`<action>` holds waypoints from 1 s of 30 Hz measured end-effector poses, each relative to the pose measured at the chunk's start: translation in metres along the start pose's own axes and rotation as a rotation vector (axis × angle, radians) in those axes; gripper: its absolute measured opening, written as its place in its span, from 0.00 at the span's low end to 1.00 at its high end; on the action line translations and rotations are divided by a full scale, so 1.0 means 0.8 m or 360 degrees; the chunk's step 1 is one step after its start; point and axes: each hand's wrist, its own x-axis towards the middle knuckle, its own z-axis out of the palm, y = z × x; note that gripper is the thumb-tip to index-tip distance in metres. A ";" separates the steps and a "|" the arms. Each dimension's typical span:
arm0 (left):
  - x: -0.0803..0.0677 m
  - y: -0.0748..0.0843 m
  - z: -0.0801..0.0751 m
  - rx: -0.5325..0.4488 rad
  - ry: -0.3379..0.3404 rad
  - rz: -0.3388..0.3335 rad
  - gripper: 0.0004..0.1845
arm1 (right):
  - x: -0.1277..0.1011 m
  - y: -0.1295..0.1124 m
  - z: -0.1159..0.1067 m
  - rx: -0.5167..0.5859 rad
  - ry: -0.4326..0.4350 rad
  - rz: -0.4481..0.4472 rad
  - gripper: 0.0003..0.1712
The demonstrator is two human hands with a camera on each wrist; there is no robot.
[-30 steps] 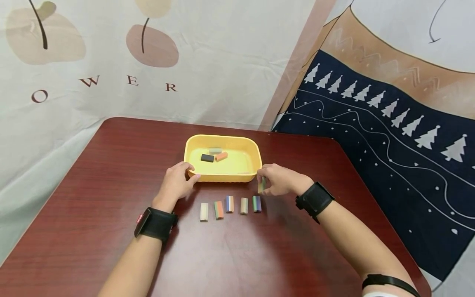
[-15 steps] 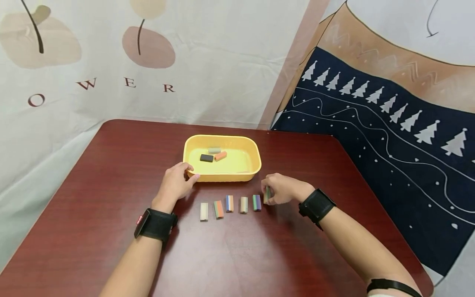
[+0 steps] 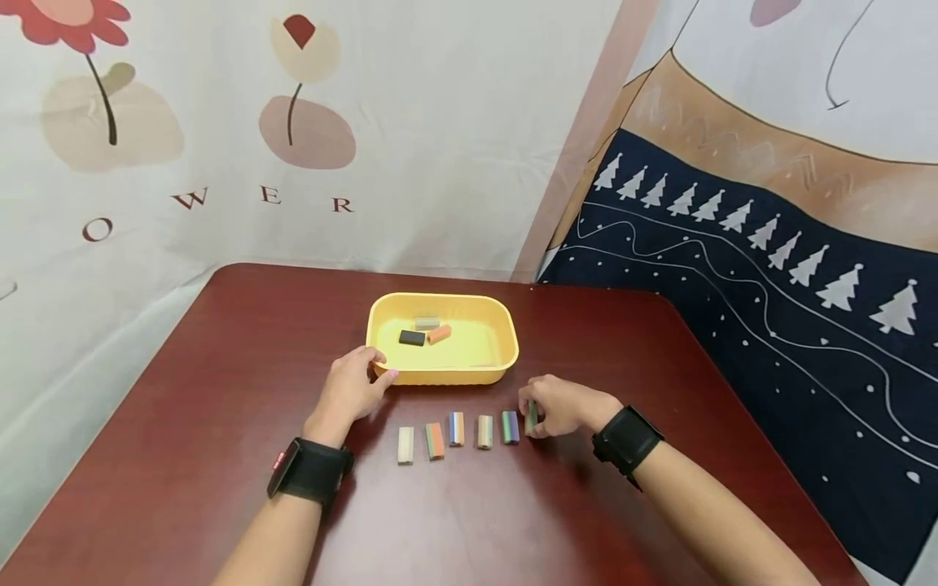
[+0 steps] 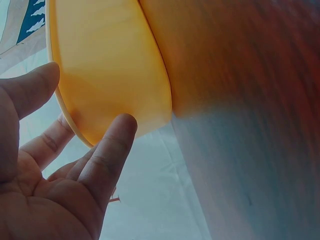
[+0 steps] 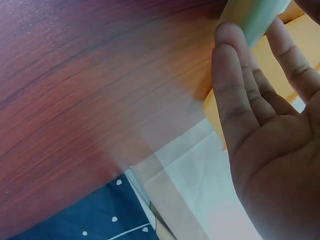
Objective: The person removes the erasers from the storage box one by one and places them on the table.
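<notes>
A yellow plastic basin [image 3: 447,377] stands on the dark red table. My left hand [image 3: 350,388] holds its near left corner, fingers over the rim and thumb against the front wall [image 4: 112,60]. My right hand [image 3: 560,404] pinches a small green and yellowish block [image 3: 531,417] at the right end of a row; its pale green side [image 5: 255,22] shows between the fingertips in the right wrist view. Left of it lie a green and purple block [image 3: 510,427], a beige block [image 3: 484,432], and several others.
Inside the basin are a black block [image 3: 412,338], an orange block [image 3: 439,334] and a grey-green block [image 3: 427,323]. The row's left end is a cream block [image 3: 405,445]. Printed cloths [image 3: 454,146] hang behind the table [image 3: 220,423].
My right hand has moved from beside the basin's near right corner toward me, bringing its block to the row's right end. The left hand stays at the basin; the head view has tilted up slightly.
</notes>
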 end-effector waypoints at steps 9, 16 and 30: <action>-0.008 -0.002 0.004 0.0014 0.0016 0.0007 0.15 | -0.005 0.000 0.011 0.0049 -0.0008 -0.0026 0.13; -0.007 0.000 0.005 0.0026 0.0022 0.0015 0.16 | -0.004 0.003 0.009 0.0062 0.0000 -0.0059 0.13; -0.004 0.001 0.005 0.0037 0.0092 0.0068 0.14 | -0.005 0.004 0.006 0.0114 -0.0005 -0.0034 0.13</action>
